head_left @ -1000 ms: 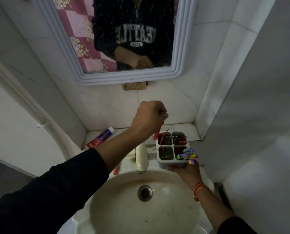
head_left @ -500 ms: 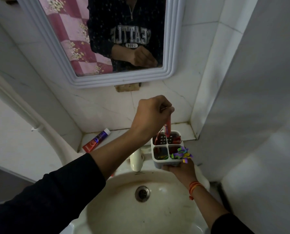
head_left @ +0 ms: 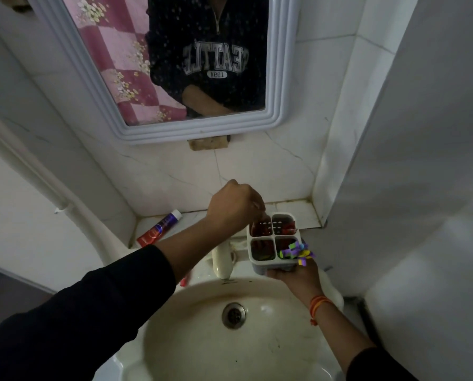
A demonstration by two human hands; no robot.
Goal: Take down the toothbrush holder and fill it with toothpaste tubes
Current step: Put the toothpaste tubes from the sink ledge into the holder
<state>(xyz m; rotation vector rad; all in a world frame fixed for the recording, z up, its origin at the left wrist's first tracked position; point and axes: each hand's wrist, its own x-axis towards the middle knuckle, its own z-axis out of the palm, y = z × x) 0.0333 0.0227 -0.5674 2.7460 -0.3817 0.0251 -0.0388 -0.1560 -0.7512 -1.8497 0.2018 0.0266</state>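
Toothbrush holder (head_left: 273,247): white plastic, 4 compartments, held above the sink (head_left: 202,347) rim, beside the tap (head_left: 223,261). Right hand (head_left: 298,279) cups it from beneath, gripping the base. Left hand (head_left: 234,207) is bunched over the back-left compartment, fingertips pinched at its mouth; cannot tell whether they pinch a tube. Red items sit in the compartments. 1 red-and-purple toothpaste tube (head_left: 159,229) lies on the tiled ledge (head_left: 295,213), well apart. Judgement: holder light, rigid, smooth, possibly slippery; support underneath suits it. Tube soft, squeezable; best gripped mid-body, cap end up.
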